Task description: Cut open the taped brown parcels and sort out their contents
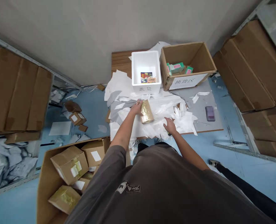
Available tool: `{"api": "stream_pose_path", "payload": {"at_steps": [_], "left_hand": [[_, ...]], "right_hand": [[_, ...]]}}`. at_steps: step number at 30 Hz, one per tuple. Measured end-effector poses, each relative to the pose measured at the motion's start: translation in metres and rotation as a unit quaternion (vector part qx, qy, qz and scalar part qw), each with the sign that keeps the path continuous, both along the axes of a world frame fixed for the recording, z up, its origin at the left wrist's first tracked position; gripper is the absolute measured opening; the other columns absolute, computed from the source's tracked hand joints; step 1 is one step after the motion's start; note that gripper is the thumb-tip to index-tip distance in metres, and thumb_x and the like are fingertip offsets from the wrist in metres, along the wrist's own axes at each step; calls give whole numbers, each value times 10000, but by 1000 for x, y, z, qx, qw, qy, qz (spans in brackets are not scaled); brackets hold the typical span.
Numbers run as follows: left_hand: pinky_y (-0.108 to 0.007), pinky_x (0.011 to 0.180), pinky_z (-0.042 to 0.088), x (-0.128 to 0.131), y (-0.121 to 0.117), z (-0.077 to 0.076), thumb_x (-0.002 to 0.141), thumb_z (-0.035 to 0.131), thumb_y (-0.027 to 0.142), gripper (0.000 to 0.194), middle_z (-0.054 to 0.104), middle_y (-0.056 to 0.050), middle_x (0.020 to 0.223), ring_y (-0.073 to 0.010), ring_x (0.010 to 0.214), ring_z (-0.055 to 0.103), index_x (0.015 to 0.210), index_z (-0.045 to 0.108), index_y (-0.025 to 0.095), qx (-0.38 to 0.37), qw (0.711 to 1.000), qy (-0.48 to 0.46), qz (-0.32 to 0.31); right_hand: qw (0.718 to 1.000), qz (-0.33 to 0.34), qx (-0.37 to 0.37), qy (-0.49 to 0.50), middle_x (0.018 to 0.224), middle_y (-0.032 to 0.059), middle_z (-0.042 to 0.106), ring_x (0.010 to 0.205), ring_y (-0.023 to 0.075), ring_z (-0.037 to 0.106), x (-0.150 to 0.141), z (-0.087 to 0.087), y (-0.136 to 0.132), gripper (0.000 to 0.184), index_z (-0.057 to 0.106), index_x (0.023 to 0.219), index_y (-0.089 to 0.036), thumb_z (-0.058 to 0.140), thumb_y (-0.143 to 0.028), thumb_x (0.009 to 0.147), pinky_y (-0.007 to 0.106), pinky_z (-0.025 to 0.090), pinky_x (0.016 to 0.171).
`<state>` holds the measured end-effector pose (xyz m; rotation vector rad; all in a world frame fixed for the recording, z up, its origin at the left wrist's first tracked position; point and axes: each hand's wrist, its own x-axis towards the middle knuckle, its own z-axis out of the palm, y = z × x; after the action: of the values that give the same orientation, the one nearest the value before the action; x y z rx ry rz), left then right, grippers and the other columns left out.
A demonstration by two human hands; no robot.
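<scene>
Dark grey shirt (166, 180) is filling the near view, facing the front edge of the counter (202, 112). Taped box (147, 115) is lying left of the counter's middle, nearer the front edge than the back. Left grip (136, 107) is holding its far-left corner, fingers bent round it. Right grip (169, 125) is hovering by the front edge, apart from the box, fingers partly curled; cannot tell whether it is holding anything.

Risks, as judged: holding one corner only is leaving the box free to twist under a push. Torn white paper (184, 120) is covering much of the surface and overhanging the front edge; slipping sheets could be carrying the box floorward.
</scene>
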<state>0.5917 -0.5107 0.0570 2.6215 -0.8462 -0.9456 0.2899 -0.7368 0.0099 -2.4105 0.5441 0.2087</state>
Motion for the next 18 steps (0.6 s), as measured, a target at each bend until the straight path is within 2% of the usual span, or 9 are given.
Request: {"api": "stream_pose_path", "payload": {"at_steps": [3,7,10,13,18], "left_hand": [[-594,1285,304,13,-10,-1,431,1075,404,1608,95,-245,1813,-510,1629,232,1743,163,221,53,998,20,-34],[-565,1287,311,-9,-6,-2,459,1068,435,1589,110,-234,1813,-500,1637,211,1743,154,232,80,996,3,-35],[-562,1279,320,-40,2,-3,465,1074,463,1614,91,-229,1817,-501,1641,197,1746,115,251,75,997,5,-21],[-558,1260,348,-71,9,-6,464,1079,492,1627,58,-231,1820,-513,1623,249,1748,105,269,53,998,18,11],[-540,1228,413,-100,18,-12,503,1066,510,1608,5,-184,1834,-502,1605,304,1758,80,308,33,997,41,49]], "right_hand": [[996,-50,-14,67,1482,188,633,1414,349,566,-33,-14,-15,597,575,1522,-163,620,-279,938,503,455,1194],[985,-93,-2,143,1287,170,729,1242,323,686,-54,-31,-29,457,650,1390,-183,646,-339,961,415,542,1050],[975,-103,19,195,1230,193,747,1193,335,715,-52,-43,-34,388,660,1317,-163,653,-356,980,409,558,992],[965,-109,32,236,1253,207,736,1210,345,714,-43,-56,-34,395,621,1325,-160,673,-332,973,437,558,992],[958,-147,14,247,1383,259,656,1229,368,712,-32,-70,-27,639,517,1427,-136,782,-300,870,483,569,1005]]}}
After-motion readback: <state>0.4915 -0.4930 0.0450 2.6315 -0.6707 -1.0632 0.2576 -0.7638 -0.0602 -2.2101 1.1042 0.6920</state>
